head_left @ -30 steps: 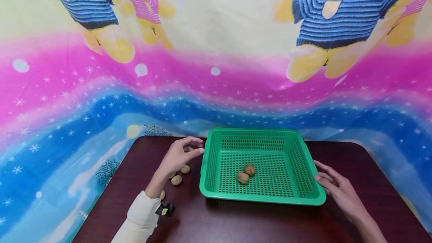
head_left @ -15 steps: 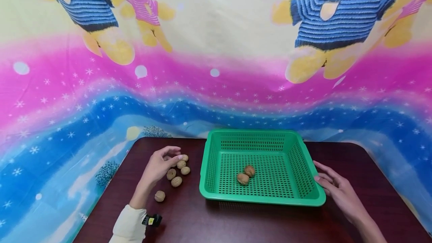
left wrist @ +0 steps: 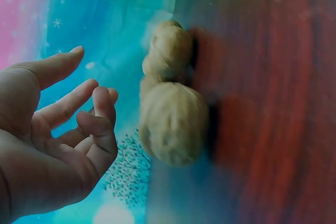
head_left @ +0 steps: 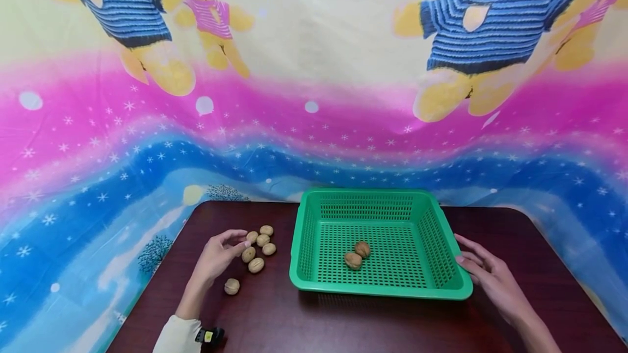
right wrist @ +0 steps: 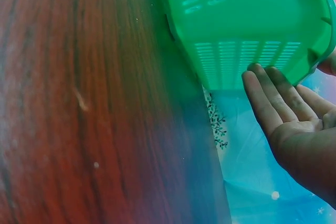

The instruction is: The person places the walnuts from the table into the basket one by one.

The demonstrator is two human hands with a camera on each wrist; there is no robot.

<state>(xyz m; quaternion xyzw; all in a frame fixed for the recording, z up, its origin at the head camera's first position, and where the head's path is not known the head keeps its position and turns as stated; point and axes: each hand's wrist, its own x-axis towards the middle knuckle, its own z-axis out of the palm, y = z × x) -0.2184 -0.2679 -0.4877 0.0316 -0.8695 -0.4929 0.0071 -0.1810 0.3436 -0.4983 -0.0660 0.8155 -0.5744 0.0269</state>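
Note:
Several walnuts point(head_left: 256, 265) lie grouped on the left of the dark table. My left hand point(head_left: 217, 256) is beside the group's left edge, its fingertips close to the walnuts. The left wrist view shows that hand with loosely bent fingers point(left wrist: 105, 124) and nothing in the palm, apart from a large near walnut point(left wrist: 174, 124). A green plastic basket point(head_left: 382, 289) stands at the middle, with two walnuts point(head_left: 353, 260) touching on its floor. My right hand point(head_left: 495, 282) is at the basket's right side, fingers point(right wrist: 262, 95) extended against the slotted wall, thumb near the rim.
A single walnut point(head_left: 232, 286) lies nearer the front than the group. The dark wood table point(head_left: 343, 331) has rounded far corners. Behind it hangs a printed cloth point(head_left: 314, 140) with bears and snowflakes. A black wrist device point(head_left: 210, 336) is on my left wrist.
My left hand has moved left and toward me, from the basket's left rim, over the walnuts, to their left side. The right hand and the basket have stayed in place.

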